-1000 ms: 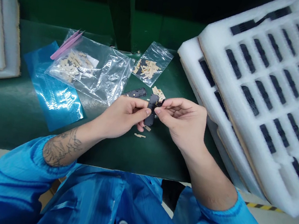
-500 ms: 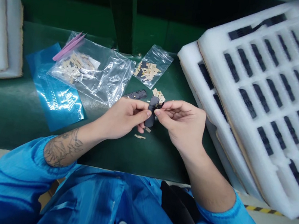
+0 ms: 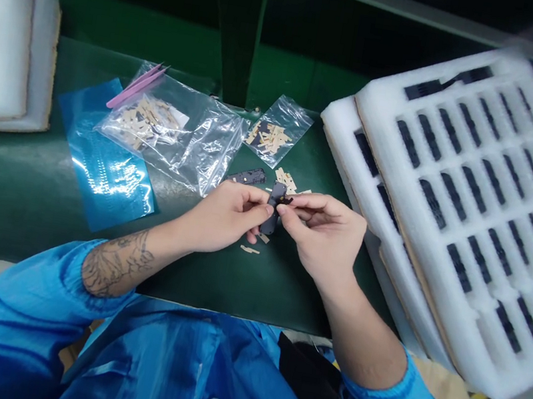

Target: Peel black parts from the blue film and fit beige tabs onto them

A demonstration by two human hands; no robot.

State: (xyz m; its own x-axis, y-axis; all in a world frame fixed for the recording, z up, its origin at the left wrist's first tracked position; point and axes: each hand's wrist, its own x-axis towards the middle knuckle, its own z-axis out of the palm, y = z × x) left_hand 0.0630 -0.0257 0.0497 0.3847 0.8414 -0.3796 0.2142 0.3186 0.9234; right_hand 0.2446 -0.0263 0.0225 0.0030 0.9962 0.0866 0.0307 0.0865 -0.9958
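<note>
My left hand (image 3: 225,219) is closed on a narrow dark grey plastic part (image 3: 270,224), pinching it between thumb and fingers. The part stands roughly upright in view. Opposite it, my right hand (image 3: 328,238) is closed in a pinch at the part's right side, on a small black piece (image 3: 288,201) whose kind I cannot make out. Behind the hands lies another dark plastic part (image 3: 250,176). Small beige strips (image 3: 286,179) are piled beside it, and a loose strip (image 3: 250,249) lies in front of the held part.
White foam trays (image 3: 481,247) with dark parts in their slots are stacked at right, and more foam trays (image 3: 1,50) stand at left. A blue film sheet (image 3: 105,160), pink tweezers (image 3: 137,86), a large clear bag (image 3: 197,128) and a smaller bag (image 3: 286,122) lie behind.
The camera view has shifted a little. Both hands keep their grip on the dark plastic part and the black piece at its side. A person's hand now shows at the lower right.
</note>
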